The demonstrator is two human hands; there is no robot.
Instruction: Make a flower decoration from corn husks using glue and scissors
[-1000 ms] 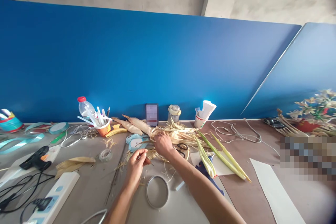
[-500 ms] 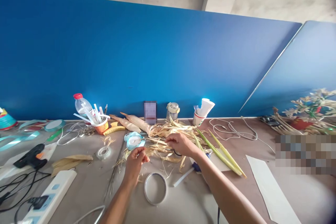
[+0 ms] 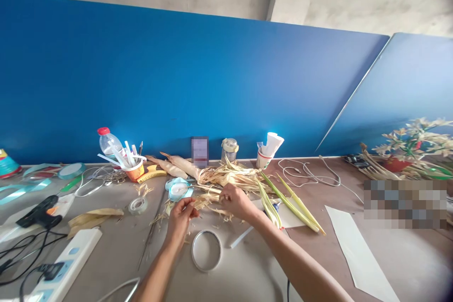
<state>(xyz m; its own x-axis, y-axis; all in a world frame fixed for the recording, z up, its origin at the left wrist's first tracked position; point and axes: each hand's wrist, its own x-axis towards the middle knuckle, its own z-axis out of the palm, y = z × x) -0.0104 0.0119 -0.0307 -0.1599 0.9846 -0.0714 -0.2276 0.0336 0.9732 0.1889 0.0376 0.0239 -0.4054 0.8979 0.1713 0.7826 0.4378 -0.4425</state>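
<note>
My left hand (image 3: 182, 219) hovers over the near side of a heap of dry corn husk strips (image 3: 233, 177), thumb and fingertips pinched together. Just to its right, my right hand (image 3: 235, 202) is closed too, knuckles up, at the front of the heap. Anything held in either pinch is too small or hidden to make out. A round metal ring (image 3: 206, 251) lies on the table below and between the hands. Beside my right wrist rests a bunch of pale green strips (image 3: 269, 205). A white glue stick (image 3: 241, 237) pokes out from under my right forearm.
Left are a tape roll (image 3: 138, 205), a black glue gun (image 3: 40, 213), a power strip (image 3: 67, 264) and an orange cup (image 3: 135, 171). Behind the heap stand a jar (image 3: 229, 150) and a paper cup (image 3: 264, 159). White paper (image 3: 359, 250) and a potted artificial plant (image 3: 396, 163) are right.
My right hand has come slightly lower and nearer the front. The pale green bunch now lies farther forward, covering most of the blue tool by my right forearm. The view has shifted slightly.
</note>
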